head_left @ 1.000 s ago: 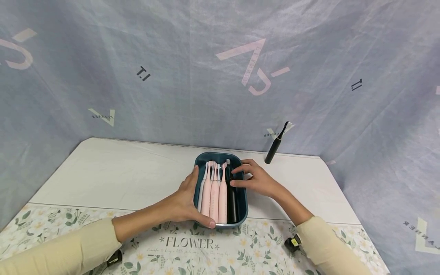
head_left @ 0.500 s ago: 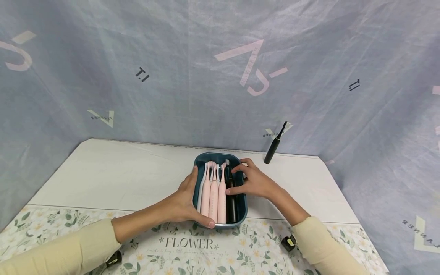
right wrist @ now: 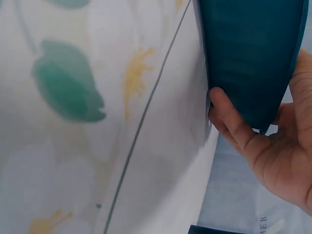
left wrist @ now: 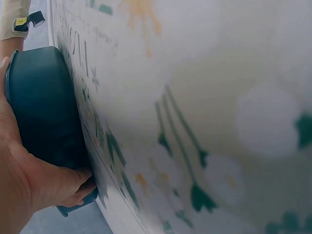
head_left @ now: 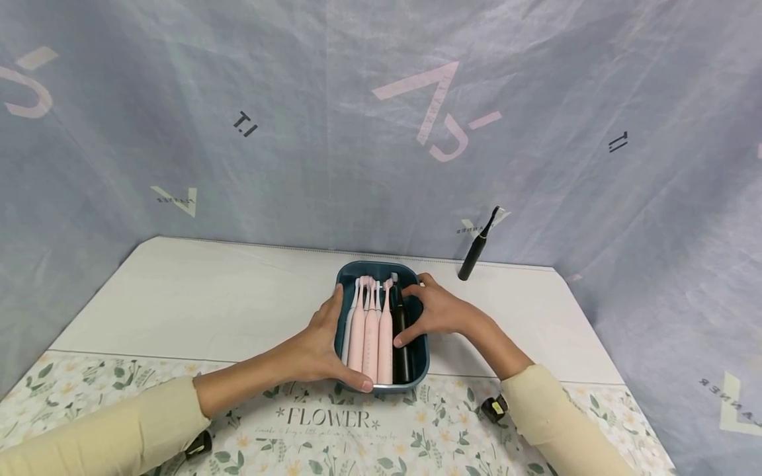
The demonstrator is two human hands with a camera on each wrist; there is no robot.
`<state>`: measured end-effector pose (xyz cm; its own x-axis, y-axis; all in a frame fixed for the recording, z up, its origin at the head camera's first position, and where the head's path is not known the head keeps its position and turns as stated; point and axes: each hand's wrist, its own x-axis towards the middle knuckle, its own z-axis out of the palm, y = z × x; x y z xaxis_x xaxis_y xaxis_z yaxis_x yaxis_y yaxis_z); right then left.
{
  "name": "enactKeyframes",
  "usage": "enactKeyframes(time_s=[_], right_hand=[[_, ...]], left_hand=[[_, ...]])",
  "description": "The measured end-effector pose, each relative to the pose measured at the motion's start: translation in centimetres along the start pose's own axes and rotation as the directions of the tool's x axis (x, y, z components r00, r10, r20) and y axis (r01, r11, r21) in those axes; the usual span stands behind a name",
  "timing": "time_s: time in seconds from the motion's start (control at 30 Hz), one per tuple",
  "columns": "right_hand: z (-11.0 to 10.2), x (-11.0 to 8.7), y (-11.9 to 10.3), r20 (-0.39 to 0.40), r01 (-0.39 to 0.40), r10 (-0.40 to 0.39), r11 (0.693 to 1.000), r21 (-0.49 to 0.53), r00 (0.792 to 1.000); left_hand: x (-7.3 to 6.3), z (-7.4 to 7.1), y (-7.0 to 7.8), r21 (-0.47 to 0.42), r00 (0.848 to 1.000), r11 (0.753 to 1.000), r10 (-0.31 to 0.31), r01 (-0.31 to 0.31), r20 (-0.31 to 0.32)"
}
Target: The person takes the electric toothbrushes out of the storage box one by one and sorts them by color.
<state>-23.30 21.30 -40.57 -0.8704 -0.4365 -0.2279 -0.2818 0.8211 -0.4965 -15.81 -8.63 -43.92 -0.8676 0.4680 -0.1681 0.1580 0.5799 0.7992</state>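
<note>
The fingers of the left hand (head_left: pixel 324 350) are spread wide round the near left corner of a teal tray (head_left: pixel 397 390), thumb along the near rim and index finger up by the left rim; the left wrist view shows other fingertips low on the outer wall, while its frame cuts off the thumb. The right hand (head_left: pixel 437 311) straddles the right wall, thumb and index finger inside and well parted, other fingers bent against the outside; from the right wrist, the wall hides most of the thumb side. The thumb tip lies over the line between a pink and a black toothbrush, and which it touches cannot be told.

Inside the tray, three pink toothbrushes (head_left: pixel 370 344) lie side by side, heads away from the person. White toothbrushes (head_left: pixel 347 337) lie left of and partly beneath them, their number hidden. Dark handles fill the right side, a black toothbrush (head_left: pixel 405 357) the clearest.

The tray straddles the edge between the white surface (head_left: pixel 232 297) and its floral strip (head_left: pixel 440 439). Beyond it to the right, another black toothbrush (head_left: pixel 473 256) stands before grey-blue fabric (head_left: pixel 297 178)
</note>
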Motion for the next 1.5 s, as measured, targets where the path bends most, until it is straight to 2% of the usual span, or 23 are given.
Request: enactKeyframes(time_s=[0.2, 0.47, 0.8, 1.2, 1.5], right_hand=[[0.2, 0.3, -0.1, 0.014, -0.019, 0.018, 0.999, 0.038, 1.000], [0.8, 0.4, 0.2, 0.024, -0.031, 0.028, 0.986, 0.165, 0.999], [0.5, 0.1, 0.5, 0.029, 0.016, -0.025, 0.967, 0.252, 0.999], [0.7, -0.1, 1.2, -0.082, 0.104, -0.084, 0.952, 0.288, 0.993], [0.6, -0.3, 1.0, -0.202, 0.192, -0.135, 0.935, 0.298, 0.970]], left_hand=[[0.0, 0.0, 0.0, 0.006, 1.000, 1.000, 0.004, -0.004, -0.006], [0.1, 0.0, -0.1, 0.001, 1.000, 1.000, 0.005, -0.005, -0.007], [0.1, 0.0, 0.0, 0.006, 1.000, 1.000, 0.004, -0.004, -0.009], [0.1, 0.0, 0.1, -0.004, 1.000, 1.000, -0.005, 0.005, -0.006], [0.2, -0.1, 0.1, -0.004, 1.000, 1.000, 0.003, -0.003, -0.001]])
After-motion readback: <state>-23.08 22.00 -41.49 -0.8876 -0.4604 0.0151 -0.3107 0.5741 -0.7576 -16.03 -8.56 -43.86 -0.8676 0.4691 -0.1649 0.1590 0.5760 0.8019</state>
